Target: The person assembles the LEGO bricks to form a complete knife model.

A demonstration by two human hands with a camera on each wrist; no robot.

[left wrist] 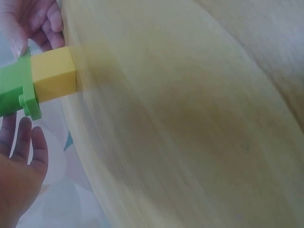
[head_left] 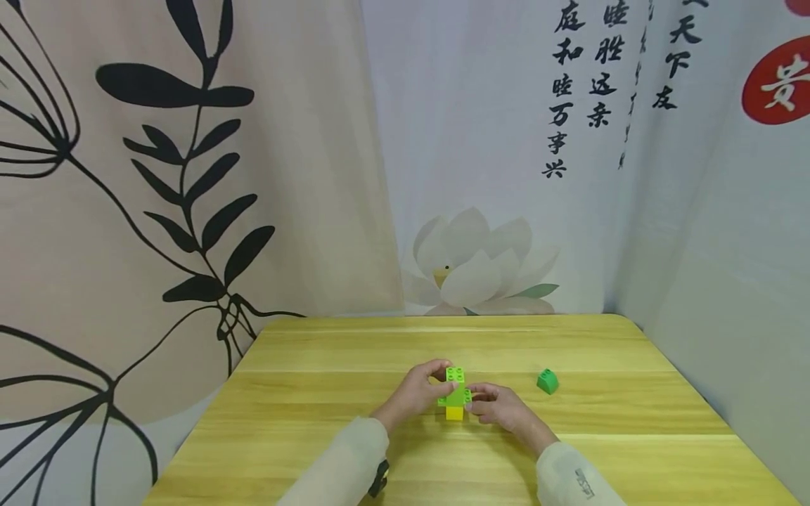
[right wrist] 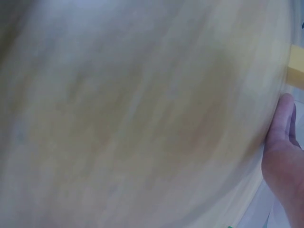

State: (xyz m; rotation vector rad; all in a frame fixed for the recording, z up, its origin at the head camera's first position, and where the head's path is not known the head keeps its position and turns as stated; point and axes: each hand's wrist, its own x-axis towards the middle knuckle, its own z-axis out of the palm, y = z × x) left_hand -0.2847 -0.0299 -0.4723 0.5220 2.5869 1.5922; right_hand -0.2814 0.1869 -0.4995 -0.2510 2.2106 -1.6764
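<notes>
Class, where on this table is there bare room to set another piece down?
The table is bare from its left edge to the left hand, from the green block to its right edge, and behind the block stack to its back edge. Crowded: the stack, with the right hand there too.

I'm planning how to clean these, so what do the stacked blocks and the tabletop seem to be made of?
The stacked blocks look like smooth molded plastic: uniform color, crisp edges, small studs. The tabletop looks like smooth-finished wood, judging by its streaky grain, though it could be wood-look laminate.
</notes>
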